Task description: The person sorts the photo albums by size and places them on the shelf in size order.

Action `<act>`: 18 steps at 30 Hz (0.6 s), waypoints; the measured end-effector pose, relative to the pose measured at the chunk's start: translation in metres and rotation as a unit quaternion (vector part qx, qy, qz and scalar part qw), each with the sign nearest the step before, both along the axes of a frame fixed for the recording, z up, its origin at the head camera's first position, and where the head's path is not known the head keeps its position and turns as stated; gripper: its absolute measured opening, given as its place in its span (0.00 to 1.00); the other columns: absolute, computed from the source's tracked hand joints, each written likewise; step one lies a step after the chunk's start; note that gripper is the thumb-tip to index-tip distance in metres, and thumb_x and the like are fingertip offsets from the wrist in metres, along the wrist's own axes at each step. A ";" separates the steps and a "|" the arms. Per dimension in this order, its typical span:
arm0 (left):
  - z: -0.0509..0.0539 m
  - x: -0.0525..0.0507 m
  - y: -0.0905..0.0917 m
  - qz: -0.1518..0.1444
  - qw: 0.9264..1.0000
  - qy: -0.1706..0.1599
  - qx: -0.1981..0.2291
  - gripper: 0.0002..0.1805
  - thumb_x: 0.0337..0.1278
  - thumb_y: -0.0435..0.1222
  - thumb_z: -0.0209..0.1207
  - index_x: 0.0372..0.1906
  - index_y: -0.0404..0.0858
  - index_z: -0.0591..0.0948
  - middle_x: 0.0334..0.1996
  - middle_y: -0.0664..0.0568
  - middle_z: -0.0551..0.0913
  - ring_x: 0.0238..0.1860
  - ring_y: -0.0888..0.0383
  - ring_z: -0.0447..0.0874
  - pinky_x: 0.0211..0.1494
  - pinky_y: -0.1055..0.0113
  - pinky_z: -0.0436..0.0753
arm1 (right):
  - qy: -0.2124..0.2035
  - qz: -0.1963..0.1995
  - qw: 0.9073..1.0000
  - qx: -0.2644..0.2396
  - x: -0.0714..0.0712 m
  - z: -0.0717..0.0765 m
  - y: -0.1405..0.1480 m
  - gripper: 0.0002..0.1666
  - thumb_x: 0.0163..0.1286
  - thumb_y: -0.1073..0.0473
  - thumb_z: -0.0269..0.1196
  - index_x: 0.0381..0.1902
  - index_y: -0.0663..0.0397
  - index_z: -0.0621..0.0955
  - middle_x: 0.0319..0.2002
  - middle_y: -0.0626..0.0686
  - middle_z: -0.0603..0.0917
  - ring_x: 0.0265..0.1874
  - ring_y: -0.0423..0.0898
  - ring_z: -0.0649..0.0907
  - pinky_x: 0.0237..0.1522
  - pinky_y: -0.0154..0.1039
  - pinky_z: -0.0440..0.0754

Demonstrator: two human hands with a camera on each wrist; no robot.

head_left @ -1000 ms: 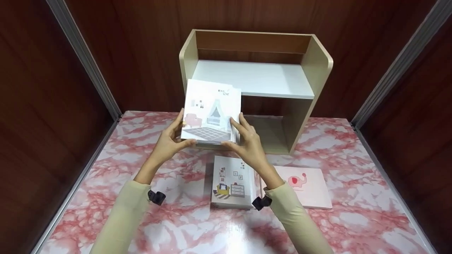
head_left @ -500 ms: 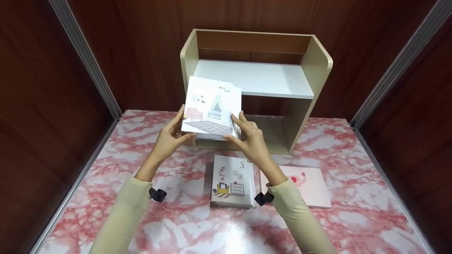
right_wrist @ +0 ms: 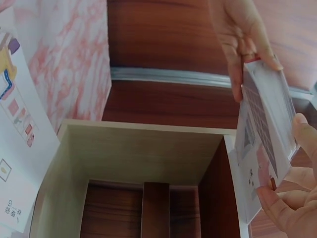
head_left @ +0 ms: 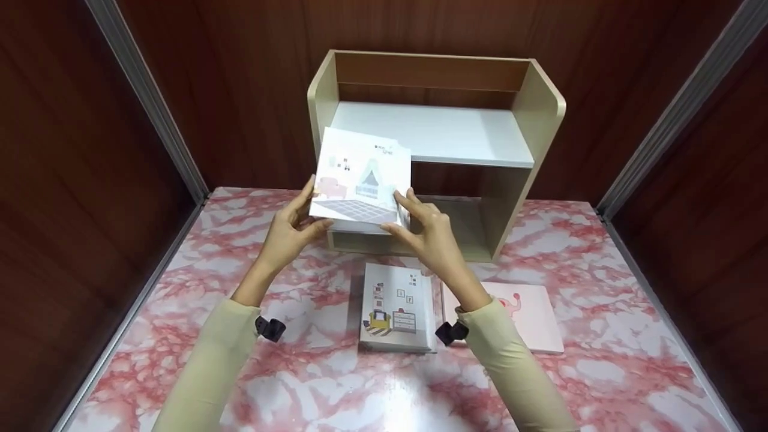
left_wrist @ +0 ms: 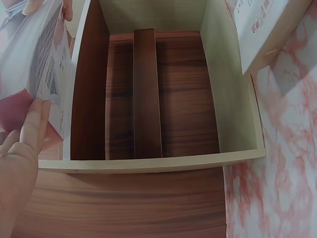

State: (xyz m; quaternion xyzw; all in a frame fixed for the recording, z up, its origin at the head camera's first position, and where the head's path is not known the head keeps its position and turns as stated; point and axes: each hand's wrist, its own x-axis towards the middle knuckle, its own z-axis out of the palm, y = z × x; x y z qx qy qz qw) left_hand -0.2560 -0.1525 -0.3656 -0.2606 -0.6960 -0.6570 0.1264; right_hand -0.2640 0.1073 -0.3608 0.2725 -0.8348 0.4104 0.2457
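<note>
A small stack of white books is held up in front of the shelf, its top cover printed with a canopy cot, a pink armchair and a chequered rug. My left hand grips the stack's left side, thumb at the near edge. My right hand grips the right side, thumb on the near edge and fingers along the cover. In the right wrist view the books are seen edge-on between both hands. The left wrist view shows a red corner of the books beside my left fingers.
A wooden two-level shelf with a white upper board stands at the back. On the marbled table lie another stack of books and, to its right, a pink elephant book. Dark wood panels enclose three sides.
Both hands have raised the book stack slightly, away from me and toward the shelf's upper board. The stack tilts so more of its near edge shows. The books on the table stay put.
</note>
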 end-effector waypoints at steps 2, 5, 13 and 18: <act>0.005 0.004 0.002 0.002 1.000 -0.001 -0.002 0.43 0.52 0.25 0.61 0.71 0.36 0.53 0.61 0.37 0.70 0.55 0.57 0.76 0.49 0.69 0.80 | -0.003 -0.001 1.000 0.000 0.000 0.002 0.000 0.35 0.54 0.43 0.67 0.59 0.50 0.75 0.59 0.62 0.71 0.56 0.55 0.76 0.59 0.46 0.72; 0.012 0.008 0.004 0.007 1.000 -0.004 -0.007 0.43 0.52 0.25 0.61 0.71 0.33 0.52 0.61 0.36 0.70 0.53 0.58 0.76 0.48 0.69 0.80 | -0.006 -0.002 1.000 -0.001 -0.001 0.004 0.001 0.35 0.54 0.43 0.66 0.58 0.51 0.76 0.59 0.62 0.72 0.56 0.54 0.75 0.60 0.45 0.71; 0.018 0.009 0.009 0.027 1.000 -0.010 -0.003 0.41 0.51 0.25 0.61 0.70 0.33 0.54 0.61 0.35 0.70 0.51 0.60 0.78 0.46 0.69 0.81 | 0.006 -0.007 1.000 0.005 -0.005 0.008 0.002 0.33 0.55 0.44 0.66 0.57 0.53 0.77 0.58 0.62 0.73 0.59 0.55 0.74 0.61 0.46 0.70; 0.018 0.008 0.010 0.038 0.999 -0.002 0.008 0.40 0.50 0.24 0.62 0.69 0.32 0.57 0.59 0.35 0.72 0.51 0.59 0.79 0.45 0.68 0.82 | 0.011 -0.003 1.000 0.004 -0.006 0.010 0.002 0.33 0.55 0.45 0.67 0.56 0.55 0.77 0.56 0.62 0.74 0.58 0.53 0.74 0.60 0.44 0.71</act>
